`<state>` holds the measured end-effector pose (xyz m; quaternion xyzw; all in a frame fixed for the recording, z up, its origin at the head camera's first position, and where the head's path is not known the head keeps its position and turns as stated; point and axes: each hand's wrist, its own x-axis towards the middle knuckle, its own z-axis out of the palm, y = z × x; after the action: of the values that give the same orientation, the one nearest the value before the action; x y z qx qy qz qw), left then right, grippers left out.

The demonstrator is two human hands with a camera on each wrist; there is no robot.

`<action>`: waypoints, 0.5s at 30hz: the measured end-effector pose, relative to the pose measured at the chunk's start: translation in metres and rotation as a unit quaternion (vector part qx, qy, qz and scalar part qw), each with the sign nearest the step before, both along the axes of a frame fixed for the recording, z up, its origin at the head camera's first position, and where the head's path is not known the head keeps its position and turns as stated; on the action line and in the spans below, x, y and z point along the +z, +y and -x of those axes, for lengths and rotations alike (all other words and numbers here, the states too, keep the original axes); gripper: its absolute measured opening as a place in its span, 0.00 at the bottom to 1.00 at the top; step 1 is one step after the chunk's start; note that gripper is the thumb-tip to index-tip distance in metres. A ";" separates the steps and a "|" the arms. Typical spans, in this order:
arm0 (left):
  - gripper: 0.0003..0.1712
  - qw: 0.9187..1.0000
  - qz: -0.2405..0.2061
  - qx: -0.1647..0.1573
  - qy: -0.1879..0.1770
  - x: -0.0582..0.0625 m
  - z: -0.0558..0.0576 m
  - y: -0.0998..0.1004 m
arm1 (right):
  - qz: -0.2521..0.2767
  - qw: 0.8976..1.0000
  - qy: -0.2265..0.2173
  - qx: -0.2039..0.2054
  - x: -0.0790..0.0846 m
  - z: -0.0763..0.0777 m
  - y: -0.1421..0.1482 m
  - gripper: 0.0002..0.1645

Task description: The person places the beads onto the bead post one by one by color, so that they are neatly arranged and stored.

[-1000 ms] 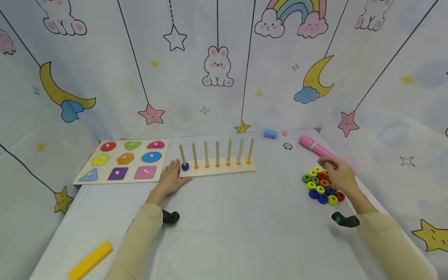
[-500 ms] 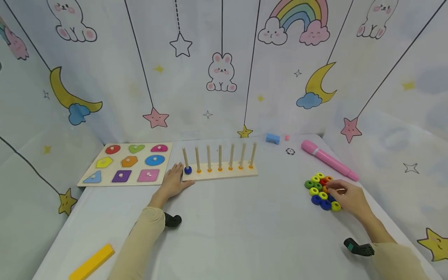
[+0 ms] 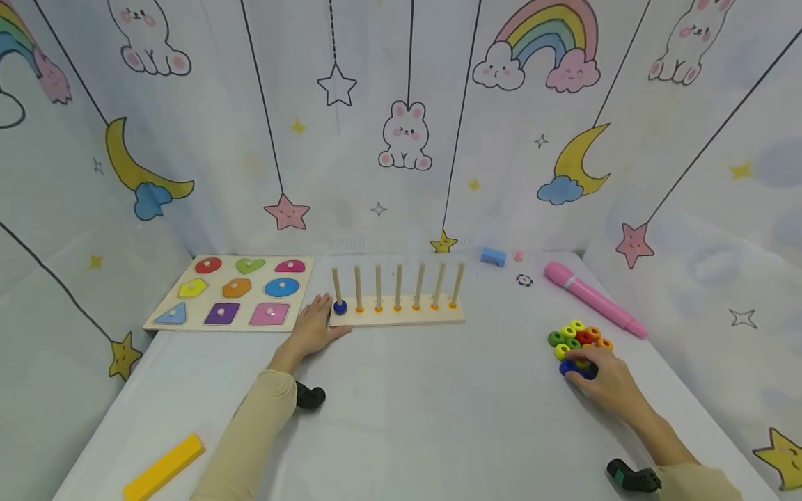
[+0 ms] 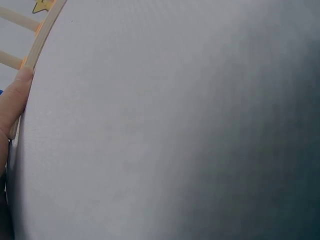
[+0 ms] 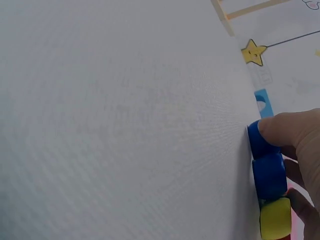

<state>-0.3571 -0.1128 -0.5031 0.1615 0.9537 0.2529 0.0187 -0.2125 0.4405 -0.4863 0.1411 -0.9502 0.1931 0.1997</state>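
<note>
Look at the pegboard (image 3: 401, 318): seven upright pegs (image 3: 399, 285) in a row, a dark blue ring (image 3: 340, 307) down on the leftmost, little orange collars (image 3: 379, 308) at the feet of the others. Right up against its left end, the left hand (image 3: 309, 332), relaxed and spread, touching the wood, thumb along the front edge. Next door, the shape board (image 3: 228, 271), all nine knobbed pieces (image 3: 282, 287) in their places. And over to the right, the right hand (image 3: 606, 381), low over a cluster of rings (image 3: 573, 343), thumb and fingers curled round a blue ring (image 5: 256, 142), with a second blue ring (image 5: 270, 175) touching it, then a yellow ring (image 5: 276, 220). Hard to count the cluster, partly covered by that hand. Very little in the left wrist view: thumb, board edge, dark blur. Cut off at the bottom, beige sleeves (image 3: 250, 431) and a yellow bar (image 3: 164, 467). Too small to make out, a pink speck (image 3: 519, 256) beside a blue block (image 3: 493, 257). Under it all, a white tabletop (image 3: 438, 390), with a pink pen-shaped thing (image 3: 595, 299) near the rings. All around, pale printed walls (image 3: 376, 181): moons (image 3: 118, 156), stars (image 3: 634, 243), rabbits (image 3: 405, 132), a rainbow (image 3: 550, 14).
</note>
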 end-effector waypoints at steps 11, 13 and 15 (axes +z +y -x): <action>0.53 1.000 0.008 -0.007 0.006 0.000 0.006 0.000 | 0.047 0.998 -0.026 -0.016 0.022 0.008 -0.005 0.18; 0.52 1.000 0.007 -0.007 0.001 0.000 0.006 0.000 | 0.064 0.998 -0.013 -0.008 0.031 0.017 -0.013 0.19; 0.52 1.000 0.008 -0.009 -0.002 -0.003 0.005 0.001 | 0.081 0.997 0.006 0.015 0.041 0.029 -0.023 0.19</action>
<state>-0.3624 -0.1121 -0.5057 0.1694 0.9543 0.2451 0.0245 -0.2415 0.4175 -0.4455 0.1397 -0.9281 0.2715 0.2130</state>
